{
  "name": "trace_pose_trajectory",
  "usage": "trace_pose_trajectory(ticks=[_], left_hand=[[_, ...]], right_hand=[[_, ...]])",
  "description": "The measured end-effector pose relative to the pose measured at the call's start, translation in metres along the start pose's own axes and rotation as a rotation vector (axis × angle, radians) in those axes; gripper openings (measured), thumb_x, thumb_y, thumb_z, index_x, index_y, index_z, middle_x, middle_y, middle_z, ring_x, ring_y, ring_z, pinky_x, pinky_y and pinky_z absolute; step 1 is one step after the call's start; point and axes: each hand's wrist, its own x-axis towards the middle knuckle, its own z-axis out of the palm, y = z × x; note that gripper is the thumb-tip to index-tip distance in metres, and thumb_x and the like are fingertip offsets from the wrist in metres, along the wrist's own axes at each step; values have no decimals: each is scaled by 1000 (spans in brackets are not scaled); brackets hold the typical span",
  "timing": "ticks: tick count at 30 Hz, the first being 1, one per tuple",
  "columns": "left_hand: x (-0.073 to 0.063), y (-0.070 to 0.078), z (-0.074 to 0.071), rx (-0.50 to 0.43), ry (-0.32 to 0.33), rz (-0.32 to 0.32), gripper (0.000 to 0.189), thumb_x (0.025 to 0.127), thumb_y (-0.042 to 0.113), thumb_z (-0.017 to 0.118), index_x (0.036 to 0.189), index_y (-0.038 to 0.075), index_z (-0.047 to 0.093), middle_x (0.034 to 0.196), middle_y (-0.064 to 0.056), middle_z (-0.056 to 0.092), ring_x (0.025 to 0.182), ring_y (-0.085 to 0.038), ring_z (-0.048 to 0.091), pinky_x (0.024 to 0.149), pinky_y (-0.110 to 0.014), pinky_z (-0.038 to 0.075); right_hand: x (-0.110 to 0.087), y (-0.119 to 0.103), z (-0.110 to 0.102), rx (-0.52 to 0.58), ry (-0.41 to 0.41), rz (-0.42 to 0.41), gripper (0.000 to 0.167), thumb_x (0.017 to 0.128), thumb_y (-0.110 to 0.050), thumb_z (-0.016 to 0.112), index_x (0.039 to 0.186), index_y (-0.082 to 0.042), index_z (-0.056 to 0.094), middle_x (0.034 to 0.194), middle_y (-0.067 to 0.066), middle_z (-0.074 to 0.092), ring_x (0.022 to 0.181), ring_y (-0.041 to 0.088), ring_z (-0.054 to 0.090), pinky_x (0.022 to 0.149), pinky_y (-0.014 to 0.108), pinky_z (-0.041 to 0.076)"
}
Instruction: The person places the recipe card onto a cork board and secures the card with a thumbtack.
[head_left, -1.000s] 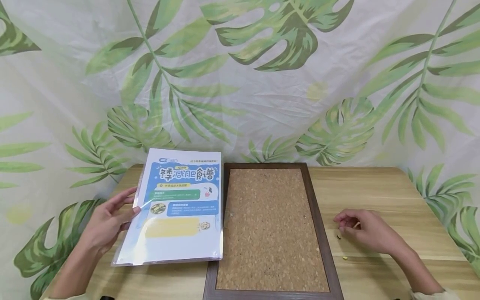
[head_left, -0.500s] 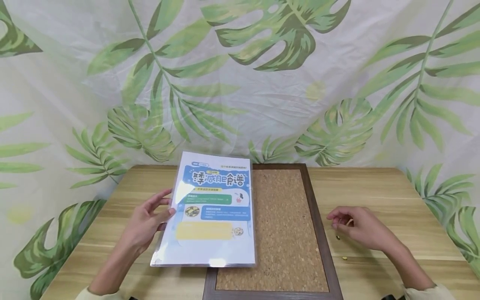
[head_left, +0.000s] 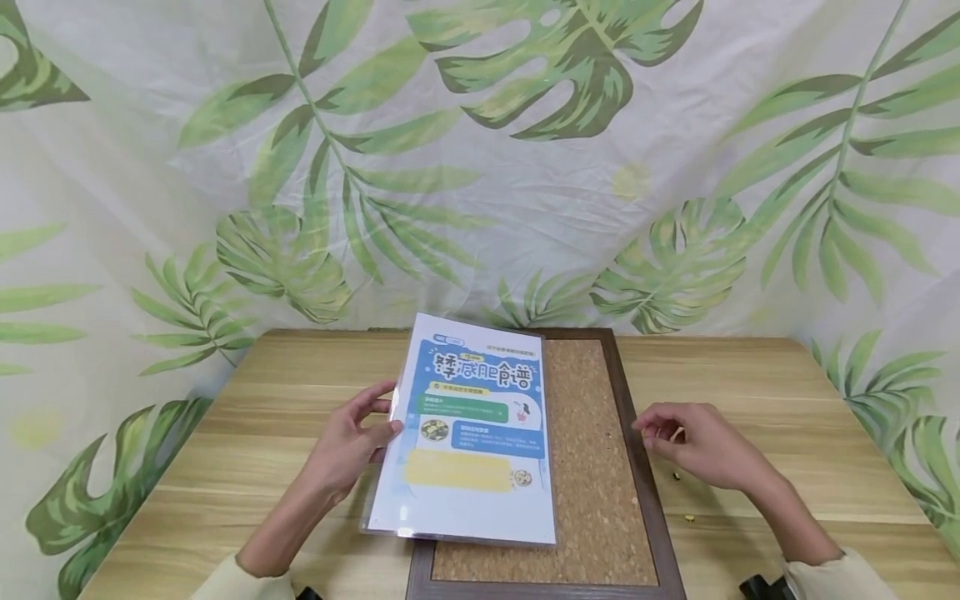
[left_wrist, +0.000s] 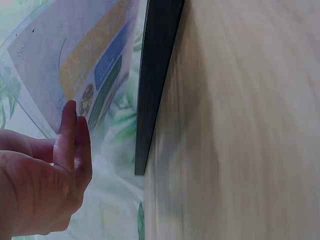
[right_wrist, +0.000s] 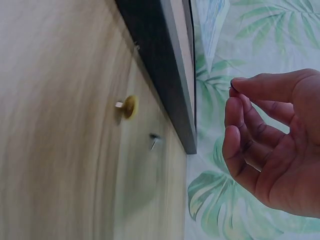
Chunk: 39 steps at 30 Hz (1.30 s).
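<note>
1. Left hand (head_left: 337, 450) pinches the sheet (head_left: 472, 425) by its left edge, thumb in front, presumably to leave the print uncovered.
2. Sheet is held tilted above the board (head_left: 596, 500), over its left part; cork shows at right.
3. Right hand (head_left: 701, 442) pinches a dark bit (right_wrist: 231, 86), probably a pin, by fingertips, likely because it is tiny.
4. Yellow pin (right_wrist: 130, 107) and dark pin (right_wrist: 155, 137) lie on the table (head_left: 750, 383) beside the board, apparently for easy reach.
</note>
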Motion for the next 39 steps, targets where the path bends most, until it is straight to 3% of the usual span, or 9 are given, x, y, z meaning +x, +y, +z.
trace_pose_trajectory(ticks=[4,8,14,23,28,39], left_hand=[[2,0,11,20,-11,-13,65,103,-3,61,163,12,42,139,-22,52,94,-21,75,70,-30,62],[4,-1,21,68,-24,-14,64,103,-1,63,162,12,44,135,-20,53,84,-18,70,61,-25,52],[7,4,35,83,-58,-31,63,102,-2,65,160,8,43,129,-18,55,78,-15,63,58,-23,44],[7,15,47,136,-99,-55,60,101,-3,64,158,1,44,121,-18,57,82,-15,67,62,-25,51],[9,15,51,174,-125,-47,59,101,-4,64,157,-1,46,115,-15,60,84,-17,66,61,-29,57],[13,15,58,255,-271,66,72,99,-8,67,164,-4,35,113,-20,63,73,-16,65,61,-32,61]], right_hand=[[6,-5,4,0,-10,-12,13,99,-4,73,109,-10,78,88,-9,70,82,0,63,73,26,58],[10,-9,7,8,-18,-21,14,99,-3,72,110,-9,78,88,-9,70,82,0,62,73,26,58],[16,-15,6,0,-17,-19,13,99,-4,73,109,-9,79,88,-9,71,82,1,63,73,26,58],[27,-21,3,7,-51,-14,11,101,-5,72,109,-7,78,90,-3,75,83,2,64,74,26,58],[33,-23,4,13,-71,-15,11,101,-4,70,109,-8,78,89,-1,75,81,3,63,72,26,57],[50,-32,7,9,-85,3,16,99,-4,72,114,-4,78,86,-5,70,78,9,59,67,24,52]])
